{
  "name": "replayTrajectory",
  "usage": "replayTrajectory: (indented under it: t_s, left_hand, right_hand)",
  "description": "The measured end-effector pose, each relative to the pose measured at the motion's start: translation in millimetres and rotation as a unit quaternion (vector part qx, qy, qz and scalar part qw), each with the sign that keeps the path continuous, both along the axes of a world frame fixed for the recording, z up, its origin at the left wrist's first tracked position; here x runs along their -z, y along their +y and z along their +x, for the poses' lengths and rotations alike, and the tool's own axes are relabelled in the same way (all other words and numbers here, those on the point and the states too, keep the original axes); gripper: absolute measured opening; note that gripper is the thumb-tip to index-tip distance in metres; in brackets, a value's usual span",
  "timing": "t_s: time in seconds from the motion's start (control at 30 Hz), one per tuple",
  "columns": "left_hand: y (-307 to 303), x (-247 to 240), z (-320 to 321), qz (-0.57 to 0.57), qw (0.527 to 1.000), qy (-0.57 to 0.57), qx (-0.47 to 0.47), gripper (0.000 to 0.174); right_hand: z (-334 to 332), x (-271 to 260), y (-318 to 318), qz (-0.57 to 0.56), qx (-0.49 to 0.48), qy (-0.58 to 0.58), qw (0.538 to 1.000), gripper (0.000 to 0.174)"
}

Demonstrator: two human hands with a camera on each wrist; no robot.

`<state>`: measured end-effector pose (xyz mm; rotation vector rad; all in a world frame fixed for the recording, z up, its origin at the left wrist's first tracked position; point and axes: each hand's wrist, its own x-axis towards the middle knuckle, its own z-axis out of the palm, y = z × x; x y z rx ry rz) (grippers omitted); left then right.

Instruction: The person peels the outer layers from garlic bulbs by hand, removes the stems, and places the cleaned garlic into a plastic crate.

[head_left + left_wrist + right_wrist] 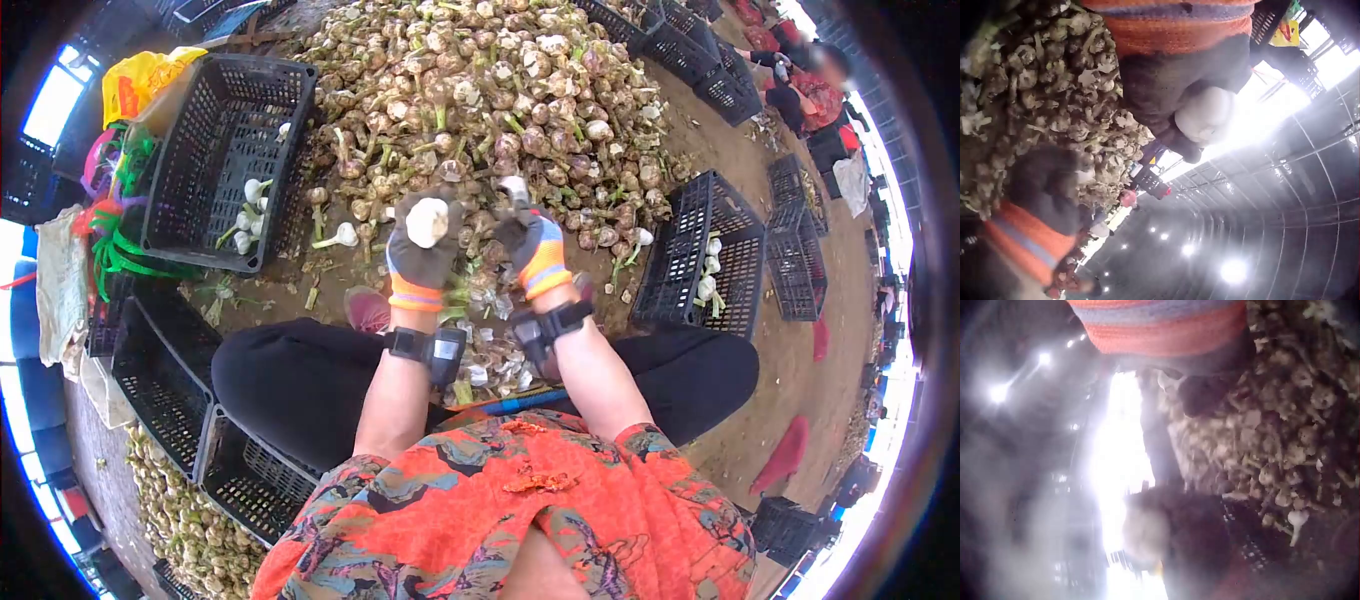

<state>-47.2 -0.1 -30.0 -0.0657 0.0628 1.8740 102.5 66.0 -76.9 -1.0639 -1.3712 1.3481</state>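
Note:
A white, peeled garlic bulb [427, 222] sits in the left hand [424, 250], whose dark-palmed, orange-cuffed glove curls round it. In the left wrist view the same garlic bulb [1205, 115] shows pale between gloved fingers. To its right, the right hand [527, 245], in a matching glove, is raised close by and blurred. A small pale, shiny piece [515, 188] sticks up from its fingers; I cannot tell what it is. Both hands hover before a large heap of unpeeled garlic [480, 100] with stems and roots on. Loose papery skins [495, 375] lie below them.
At left stands a black crate [225, 165] with several clean garlic bulbs inside; another crate [700, 250] at right holds several more. Crates [165, 375] flank the left knee. A white bulb with stem [338, 236] lies at the heap's edge. Another person [815, 95] sits far right.

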Motion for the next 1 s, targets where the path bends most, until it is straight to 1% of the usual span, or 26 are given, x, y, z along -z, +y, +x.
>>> replayTrajectory:
  t_s: [0.03,0.07,0.1,0.13,0.17,0.2,0.23,0.3,0.33,0.37,0.4,0.43,0.47,0.5,0.57,0.6,0.63,0.7,0.73,0.77,0.8,0.83,0.87,0.9,0.97,1.0]
  left_hand:
    - [0,-1,-5,0.036,0.998,-0.058,-0.001,0.023]
    - [-1,-4,-8,0.037,0.998,-0.055,-0.004,0.023]
    - [-2,-10,-8,0.005,1.000,-0.008,-0.029,0.026]
    - [-3,-11,-5,-0.029,0.998,0.035,-0.053,0.029]
    - [0,4,-9,-0.030,0.998,0.030,-0.051,0.029]
    - [6,27,-23,-0.060,0.997,0.003,-0.042,0.034]
    - [11,42,-39,-0.091,0.995,-0.025,-0.033,0.039]
    - [11,53,-80,-0.022,0.984,-0.049,-0.169,0.057]
    - [1,33,-92,-0.009,0.984,-0.044,-0.172,0.063]
    - [-8,7,-101,0.001,0.984,-0.038,-0.174,0.069]
    - [-9,-11,-100,-0.038,0.976,-0.022,-0.214,0.070]
    - [-8,-22,-95,-0.075,0.964,-0.005,-0.253,0.072]
    - [-5,-27,-89,-0.112,0.958,0.011,-0.263,0.066]
    - [-4,-10,-88,-0.114,0.957,0.016,-0.266,0.066]
    - [-4,35,-84,-0.148,0.964,0.104,-0.196,0.041]
    - [-3,33,-72,-0.201,0.960,0.108,-0.159,0.042]
    - [-2,30,-59,-0.252,0.954,0.112,-0.122,0.045]
    - [0,54,-49,-0.265,0.935,0.225,-0.074,0.038]
    - [-2,62,-43,-0.280,0.906,0.310,-0.067,0.040]
    - [0,83,-41,-0.296,0.901,0.317,-0.021,0.052]
    - [1,101,-33,-0.256,0.856,0.447,-0.035,0.059]
    - [4,110,-25,-0.211,0.794,0.568,-0.051,0.065]
    - [7,112,-24,-0.149,0.707,0.691,-0.012,0.075]
    - [6,96,-9,-0.120,0.859,0.491,0.083,0.077]
    - [7,72,4,-0.054,0.926,0.362,0.095,0.074]
    - [9,74,5,-0.048,0.925,0.365,0.095,0.074]
  right_hand:
    - [9,27,18,-0.310,0.098,0.318,0.891,0.011]
    - [24,57,25,-0.297,0.061,0.196,0.932,0.014]
    - [35,75,30,-0.278,0.025,0.068,0.958,0.018]
    - [38,77,24,-0.174,-0.132,-0.236,0.947,0.023]
    - [40,72,13,-0.049,-0.273,-0.510,0.814,0.029]
    - [48,67,-2,0.022,-0.399,-0.557,0.728,0.035]
    - [57,77,-14,0.004,-0.434,-0.559,0.707,0.038]
    - [60,87,-17,-0.031,-0.322,-0.642,0.696,0.030]
    - [57,90,-12,-0.033,-0.325,-0.641,0.694,0.030]
    - [52,93,-2,-0.028,-0.228,-0.612,0.756,0.030]
    - [45,97,6,-0.025,-0.129,-0.574,0.808,0.029]
    - [33,92,15,-0.023,-0.139,-0.513,0.846,0.034]
    - [21,87,18,0.023,-0.149,-0.523,0.839,0.037]
    - [4,78,18,0.070,-0.159,-0.531,0.829,0.041]
    - [-22,89,16,0.240,-0.245,-0.631,0.695,0.047]
    - [-26,111,15,0.302,-0.216,-0.658,0.655,0.043]
    - [-28,116,21,0.306,-0.217,-0.656,0.655,0.043]
    - [-31,120,41,0.244,-0.173,-0.567,0.767,0.037]
    - [-28,122,51,0.245,-0.097,-0.515,0.816,0.029]
    - [-20,115,56,0.241,-0.100,-0.519,0.814,0.029]
    - [-13,104,69,0.039,-0.095,-0.288,0.952,0.023]
    - [-8,87,77,-0.165,-0.080,-0.022,0.983,0.018]
    - [-4,60,77,-0.233,-0.116,0.046,0.965,0.016]
    - [-1,28,71,-0.299,-0.150,0.114,0.935,0.015]
    - [-5,-12,48,-0.296,-0.154,0.123,0.935,0.020]
    - [-11,-24,38,-0.286,-0.131,0.119,0.942,0.022]
